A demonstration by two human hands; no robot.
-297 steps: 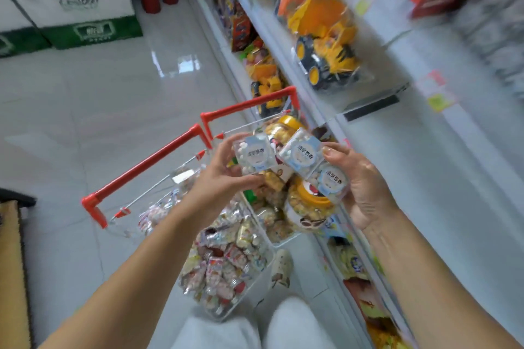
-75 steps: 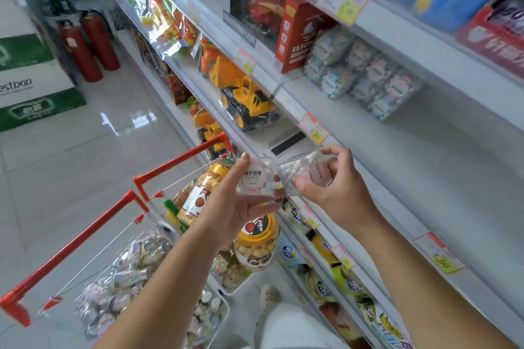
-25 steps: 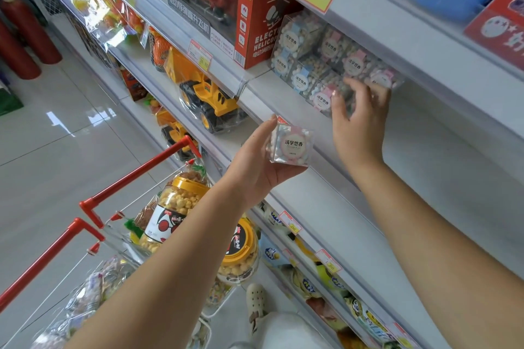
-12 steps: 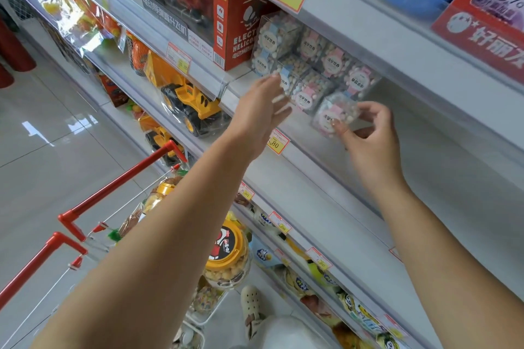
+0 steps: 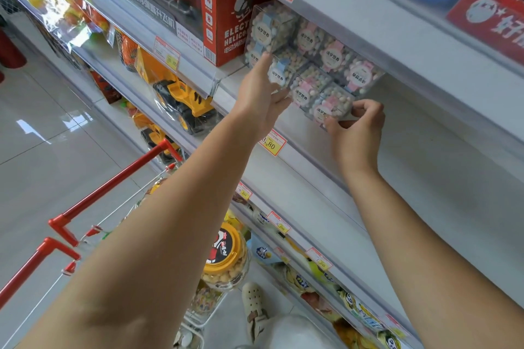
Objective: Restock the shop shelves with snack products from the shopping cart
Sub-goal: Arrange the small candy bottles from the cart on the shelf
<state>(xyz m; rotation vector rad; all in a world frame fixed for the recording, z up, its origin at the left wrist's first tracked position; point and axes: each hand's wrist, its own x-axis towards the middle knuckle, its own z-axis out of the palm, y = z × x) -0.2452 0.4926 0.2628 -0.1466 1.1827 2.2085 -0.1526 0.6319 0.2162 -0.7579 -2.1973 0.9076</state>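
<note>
Candy boxes (image 5: 309, 45): clear plastic cubes, each filled with small round pastel pellets, with a blue or pink label on the face. We see them stacked in two tiers on the middle shelf (image 5: 411, 133), just beside a red helicopter carton (image 5: 226, 17) on their left.

Left hand (image 5: 262, 99): fingers straight and released, laid against the side of a blue-labelled box (image 5: 279, 73) in the lower tier. It grasps nothing.

Right hand (image 5: 358, 133): thumb and curled fingers pinch the front box (image 5: 326, 109), which sits at the near edge of the stack and touches its neighbours. We cannot tell whether its base is fully down on the shelf.

Below: shopping cart (image 5: 110, 184) with red handles. In its wire basket is a clear jar (image 5: 226, 261) with a yellow lid, filled with round golden snacks. Under it is a second container (image 5: 204, 300), contents too blurred to identify. The lower shelves hold bagged snacks (image 5: 300, 278) behind price tags.
</note>
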